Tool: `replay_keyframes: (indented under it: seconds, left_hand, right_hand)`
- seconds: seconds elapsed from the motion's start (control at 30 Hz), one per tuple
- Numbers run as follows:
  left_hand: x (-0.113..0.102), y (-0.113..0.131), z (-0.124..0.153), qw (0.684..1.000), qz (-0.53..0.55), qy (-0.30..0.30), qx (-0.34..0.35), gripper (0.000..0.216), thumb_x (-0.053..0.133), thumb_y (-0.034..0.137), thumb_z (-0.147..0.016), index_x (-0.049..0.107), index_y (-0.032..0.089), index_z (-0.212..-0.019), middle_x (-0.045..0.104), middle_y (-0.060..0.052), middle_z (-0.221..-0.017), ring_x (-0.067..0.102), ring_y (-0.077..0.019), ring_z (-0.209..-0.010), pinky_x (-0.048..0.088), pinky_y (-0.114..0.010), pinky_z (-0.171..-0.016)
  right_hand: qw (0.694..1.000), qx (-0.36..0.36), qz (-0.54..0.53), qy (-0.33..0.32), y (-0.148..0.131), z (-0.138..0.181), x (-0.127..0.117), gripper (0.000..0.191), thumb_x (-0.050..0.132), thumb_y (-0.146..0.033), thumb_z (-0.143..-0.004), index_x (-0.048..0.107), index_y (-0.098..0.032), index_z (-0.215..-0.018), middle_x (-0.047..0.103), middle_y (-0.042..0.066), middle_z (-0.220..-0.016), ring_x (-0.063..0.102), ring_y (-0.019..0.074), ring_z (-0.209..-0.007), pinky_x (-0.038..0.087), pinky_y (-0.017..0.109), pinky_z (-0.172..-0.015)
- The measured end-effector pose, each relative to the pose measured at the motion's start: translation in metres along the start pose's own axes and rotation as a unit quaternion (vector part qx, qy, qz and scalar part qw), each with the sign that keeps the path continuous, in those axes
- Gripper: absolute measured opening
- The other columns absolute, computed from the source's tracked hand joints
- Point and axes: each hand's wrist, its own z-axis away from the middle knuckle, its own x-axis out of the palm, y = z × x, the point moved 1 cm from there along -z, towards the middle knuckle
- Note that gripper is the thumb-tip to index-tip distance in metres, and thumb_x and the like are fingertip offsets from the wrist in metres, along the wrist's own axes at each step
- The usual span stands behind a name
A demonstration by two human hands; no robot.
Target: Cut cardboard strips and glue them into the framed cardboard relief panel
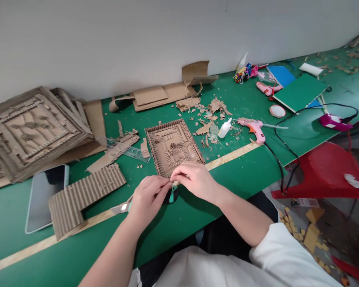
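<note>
A small cardboard relief panel (172,145) lies on the green table (245,167) in front of me. My left hand (148,197) and my right hand (194,179) meet at its near edge, fingers pinched together on a tiny cardboard piece that I can barely make out. Under my hands lies a pair of scissors (124,207) with teal and black handles, partly hidden. A piece of corrugated cardboard (82,195) rests to the left of my left hand.
A phone (43,195) lies face up at left beside larger cardboard panels (30,131). A white glue bottle (225,128), pink glue gun (255,128) with black cable, cardboard scraps, green and blue boards (299,91) lie to the right. A red stool (326,171) stands off the table's edge.
</note>
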Motion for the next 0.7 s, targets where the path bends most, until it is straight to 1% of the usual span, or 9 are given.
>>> replay_keyframes:
  seconds: [0.07, 0.13, 0.23, 0.37, 0.43, 0.5, 0.53, 0.63, 0.7]
  left_hand:
    - [0.0, -0.003, 0.0, 1.0, -0.01, -0.009, 0.007, 0.014, 0.055, 0.025, -0.088, 0.066, 0.018, -0.084, 0.07, -0.003, -0.074, 0.065, -0.0152, -0.071, 0.051, -0.026, -0.067]
    - [0.0, -0.005, 0.001, 0.999, -0.006, -0.017, 0.028, 0.016, 0.053, 0.024, -0.089, 0.067, 0.017, -0.083, 0.071, -0.004, -0.077, 0.066, -0.0151, -0.073, 0.051, -0.026, -0.069]
    - [0.001, -0.005, 0.001, 0.999, 0.011, -0.017, 0.041, 0.016, 0.054, 0.019, -0.089, 0.067, 0.017, -0.079, 0.072, -0.003, -0.078, 0.066, -0.0136, -0.074, 0.051, -0.025, -0.072]
    - [0.0, -0.003, 0.001, 0.998, 0.024, -0.032, 0.041, 0.015, 0.054, 0.017, -0.089, 0.066, 0.017, -0.08, 0.071, 0.0, -0.075, 0.065, -0.0119, -0.071, 0.049, -0.025, -0.072]
    - [-0.001, -0.003, 0.002, 0.998, 0.032, -0.04, 0.046, 0.016, 0.051, 0.014, -0.089, 0.066, 0.017, -0.085, 0.07, 0.001, -0.072, 0.064, -0.0116, -0.07, 0.049, -0.025, -0.073]
    - [-0.002, -0.003, 0.001, 0.997, 0.044, -0.043, 0.054, 0.017, 0.05, 0.012, -0.089, 0.065, 0.017, -0.091, 0.07, 0.001, -0.072, 0.063, -0.0113, -0.069, 0.049, -0.025, -0.073]
    - [-0.002, -0.003, 0.001, 0.996, 0.052, -0.046, 0.06, 0.016, 0.049, 0.012, -0.089, 0.065, 0.017, -0.091, 0.07, 0.001, -0.072, 0.063, -0.0111, -0.068, 0.049, -0.025, -0.074]
    - [-0.002, -0.002, -0.001, 0.993, 0.073, -0.061, 0.071, 0.018, 0.05, 0.013, -0.089, 0.063, 0.017, -0.078, 0.069, 0.002, -0.069, 0.062, -0.0101, -0.064, 0.049, -0.025, -0.072]
    - [-0.001, -0.002, -0.001, 0.994, 0.066, -0.069, 0.056, 0.021, 0.051, 0.015, -0.089, 0.063, 0.017, -0.072, 0.068, 0.002, -0.068, 0.062, -0.01, -0.065, 0.049, -0.025, -0.072]
  right_hand:
    - [0.999, -0.006, -0.015, -0.033, 0.001, 0.0, 0.0, 0.015, 0.056, -0.027, -0.086, 0.066, -0.017, -0.081, 0.066, -0.001, -0.082, 0.059, 0.0045, -0.079, 0.045, 0.016, -0.077]
    - [0.997, 0.01, -0.058, -0.059, 0.001, 0.0, -0.001, 0.014, 0.06, -0.029, -0.083, 0.067, -0.018, -0.085, 0.067, -0.002, -0.083, 0.06, 0.0042, -0.077, 0.045, 0.015, -0.074]
    - [0.994, 0.051, -0.084, -0.037, 0.001, 0.0, -0.005, 0.012, 0.063, -0.027, -0.08, 0.067, -0.017, -0.084, 0.066, -0.002, -0.08, 0.059, 0.0035, -0.074, 0.044, 0.014, -0.07]
    - [0.999, 0.028, -0.038, -0.006, 0.0, 0.001, -0.008, 0.011, 0.062, -0.023, -0.081, 0.066, -0.016, -0.074, 0.065, -0.002, -0.076, 0.057, 0.0032, -0.073, 0.041, 0.014, -0.07]
    - [0.999, 0.015, -0.036, -0.016, 0.0, 0.002, -0.007, 0.011, 0.063, -0.024, -0.081, 0.067, -0.016, -0.073, 0.065, -0.002, -0.074, 0.056, 0.0029, -0.071, 0.04, 0.014, -0.068]
    - [0.997, 0.012, -0.056, -0.044, -0.001, 0.003, -0.007, 0.01, 0.064, -0.024, -0.08, 0.068, -0.017, -0.074, 0.066, -0.003, -0.073, 0.056, 0.0025, -0.07, 0.04, 0.013, -0.067]
    - [0.996, 0.017, -0.066, -0.052, -0.001, 0.003, -0.007, 0.01, 0.065, -0.025, -0.08, 0.069, -0.017, -0.074, 0.066, -0.003, -0.073, 0.056, 0.0022, -0.07, 0.04, 0.012, -0.066]
    - [0.995, 0.053, -0.075, -0.034, -0.001, 0.002, -0.009, 0.01, 0.065, -0.024, -0.079, 0.069, -0.017, -0.074, 0.066, -0.003, -0.074, 0.057, 0.0017, -0.07, 0.04, 0.012, -0.064]
    - [0.994, 0.061, -0.083, -0.029, 0.001, 0.001, -0.01, 0.009, 0.065, -0.023, -0.079, 0.069, -0.016, -0.074, 0.067, -0.003, -0.075, 0.058, 0.0019, -0.071, 0.041, 0.012, -0.066]
